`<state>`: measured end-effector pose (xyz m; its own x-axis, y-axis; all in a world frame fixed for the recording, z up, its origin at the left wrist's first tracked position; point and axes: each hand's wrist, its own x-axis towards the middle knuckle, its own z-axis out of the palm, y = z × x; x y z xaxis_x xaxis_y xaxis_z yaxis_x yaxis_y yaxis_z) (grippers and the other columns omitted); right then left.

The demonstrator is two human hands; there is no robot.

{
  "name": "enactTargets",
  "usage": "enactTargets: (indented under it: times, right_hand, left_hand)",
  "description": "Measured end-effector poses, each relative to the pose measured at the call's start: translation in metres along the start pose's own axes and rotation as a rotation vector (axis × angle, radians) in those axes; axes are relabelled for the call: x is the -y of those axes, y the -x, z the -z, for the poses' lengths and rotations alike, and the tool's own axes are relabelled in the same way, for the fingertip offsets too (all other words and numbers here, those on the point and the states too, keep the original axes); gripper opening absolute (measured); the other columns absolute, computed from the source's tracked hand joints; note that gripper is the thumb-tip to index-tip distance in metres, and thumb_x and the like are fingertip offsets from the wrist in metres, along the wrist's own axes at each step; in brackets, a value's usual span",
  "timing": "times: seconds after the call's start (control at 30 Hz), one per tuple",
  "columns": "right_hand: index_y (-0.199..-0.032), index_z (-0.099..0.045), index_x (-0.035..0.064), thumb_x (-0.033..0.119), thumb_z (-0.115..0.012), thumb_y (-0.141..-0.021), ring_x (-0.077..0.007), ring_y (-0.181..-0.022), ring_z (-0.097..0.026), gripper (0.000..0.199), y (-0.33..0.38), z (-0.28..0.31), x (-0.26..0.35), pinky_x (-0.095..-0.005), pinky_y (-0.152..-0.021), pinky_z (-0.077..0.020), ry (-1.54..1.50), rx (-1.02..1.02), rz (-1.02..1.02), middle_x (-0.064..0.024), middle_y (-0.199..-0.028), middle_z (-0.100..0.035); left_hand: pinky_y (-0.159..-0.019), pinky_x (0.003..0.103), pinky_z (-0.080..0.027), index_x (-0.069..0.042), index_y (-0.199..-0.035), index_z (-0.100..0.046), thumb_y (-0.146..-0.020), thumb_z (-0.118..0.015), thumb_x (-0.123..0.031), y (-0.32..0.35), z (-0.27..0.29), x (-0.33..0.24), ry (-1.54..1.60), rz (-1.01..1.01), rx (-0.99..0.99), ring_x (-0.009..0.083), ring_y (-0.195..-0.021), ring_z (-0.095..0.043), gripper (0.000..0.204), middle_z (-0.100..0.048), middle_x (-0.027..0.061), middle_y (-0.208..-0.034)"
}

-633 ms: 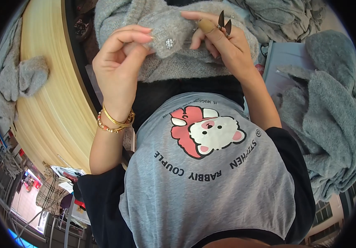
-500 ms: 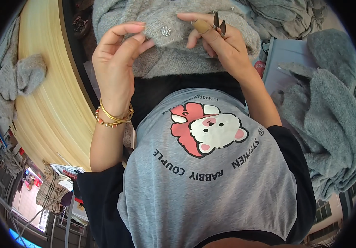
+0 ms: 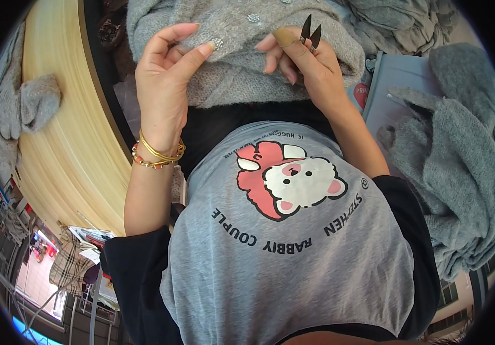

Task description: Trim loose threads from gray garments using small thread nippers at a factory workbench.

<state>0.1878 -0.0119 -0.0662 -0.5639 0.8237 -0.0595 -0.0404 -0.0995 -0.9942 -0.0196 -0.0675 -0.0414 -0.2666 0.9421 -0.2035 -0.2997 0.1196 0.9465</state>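
Note:
A fuzzy grey knit garment (image 3: 247,80) lies across my lap at the top, with several sparkly round buttons along it. My left hand (image 3: 168,72) holds its edge, the thumb resting against a silvery button (image 3: 218,44), the index finger lifted away. To the right, my right hand (image 3: 310,64) is curled over the knit, with black-bladed thread snips (image 3: 310,35) tucked in it, their two points sticking up past the fingers. A tan cover (image 3: 285,37) wraps that thumb. Whether a needle or thread sits in its fingertips is too small to tell.
On the left stands a pale wooden table (image 3: 66,132) with another grey knit piece (image 3: 40,100) on it. A pale blue-grey bin (image 3: 400,75) stands at the right, near heaped grey knits (image 3: 457,167). More grey fabric (image 3: 400,23) lies at the far right.
My left thumb has come onto the silvery button, and the garment has shifted so more buttons show. My right fingers have drawn in, and the snips' blades have turned more upright.

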Motion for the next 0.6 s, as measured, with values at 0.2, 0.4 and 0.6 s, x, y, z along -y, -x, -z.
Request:
enactTargets:
  times: [0.2, 0.4, 0.6]
  right_hand:
    - [-0.099, -0.065, -0.0008, 0.029, -0.042, -0.101, -0.003, -0.051, -0.04, 0.038, 0.008, 0.004, 0.011, -0.018, -0.048, -0.0296, -0.012, -0.094, -0.037, -0.0016, -0.067, -0.058]
    - [-0.099, -0.066, 0.0004, 0.029, -0.043, -0.101, -0.0022, -0.051, -0.038, 0.037, 0.002, 0.008, 0.032, -0.0178, -0.047, -0.0265, 0.133, -0.161, 0.134, 0.0011, -0.061, -0.053]
    - [-0.108, -0.065, -0.0006, 0.03, -0.041, -0.101, -0.0011, -0.05, -0.036, 0.039, -0.006, 0.008, 0.029, -0.0173, -0.047, -0.0247, 0.181, -0.16, 0.099, 0.002, -0.062, -0.053]
  left_hand:
    - [-0.08, 0.022, -0.047, 0.001, -0.107, -0.059, -0.081, -0.064, 0.01, 0.005, 0.02, -0.038, 0.035, -0.015, 0.021, 0.0097, -0.086, -0.058, 0.028, -0.061, 0.0045, -0.097]
    - [-0.085, 0.023, -0.044, 0.0, -0.097, -0.062, -0.079, -0.063, 0.014, 0.019, 0.052, -0.071, -0.166, -0.176, 0.011, 0.0106, -0.096, -0.055, 0.023, -0.056, 0.0063, -0.11]
    - [-0.079, 0.022, -0.045, 0.003, -0.096, -0.064, -0.081, -0.061, 0.012, 0.006, 0.068, -0.06, -0.47, -0.198, 0.0, 0.0083, -0.088, -0.056, 0.018, -0.056, 0.004, -0.108]
